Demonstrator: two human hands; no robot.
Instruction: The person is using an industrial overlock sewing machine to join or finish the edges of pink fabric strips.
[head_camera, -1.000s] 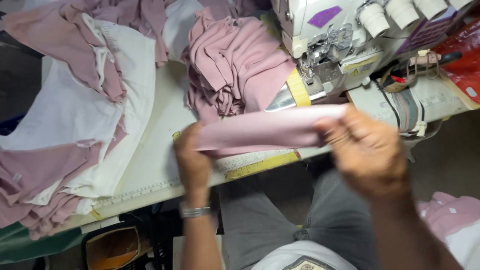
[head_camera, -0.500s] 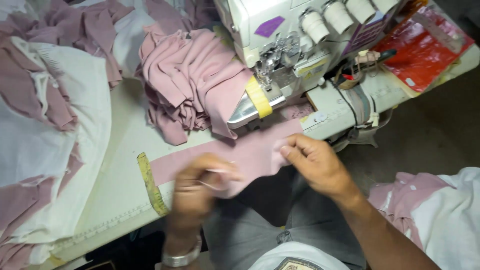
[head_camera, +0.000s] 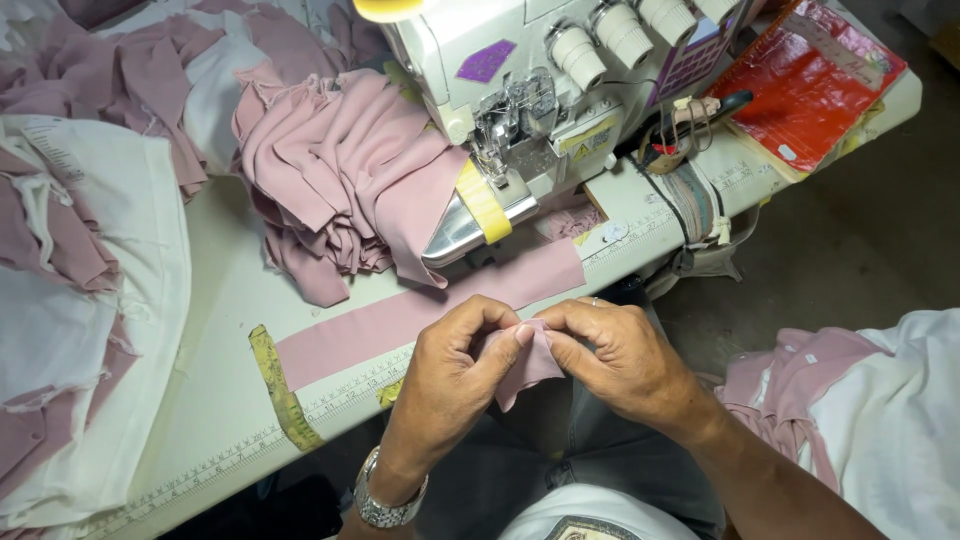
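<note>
My left hand (head_camera: 455, 375) and my right hand (head_camera: 615, 360) meet just off the near edge of the table, both pinching the same small folded piece of pink fabric (head_camera: 525, 368) between thumbs and fingertips. A long pink fabric strip (head_camera: 400, 315) lies flat on the table right behind my hands, running toward the presser foot of the white sewing machine (head_camera: 530, 120). My left wrist carries a metal watch (head_camera: 385, 505).
A pile of pink fabric pieces (head_camera: 335, 175) sits left of the machine. White and pink garments (head_camera: 80, 270) cover the table's left side. A yellow tape measure (head_camera: 280, 385) lies near the front edge. A red packet (head_camera: 810, 85) rests at the far right; more garments (head_camera: 860, 400) lie lower right.
The view has shifted left and down. The wide pink strip I held stretched between both hands now lies on the table, and my hands have come together on a small folded piece.
</note>
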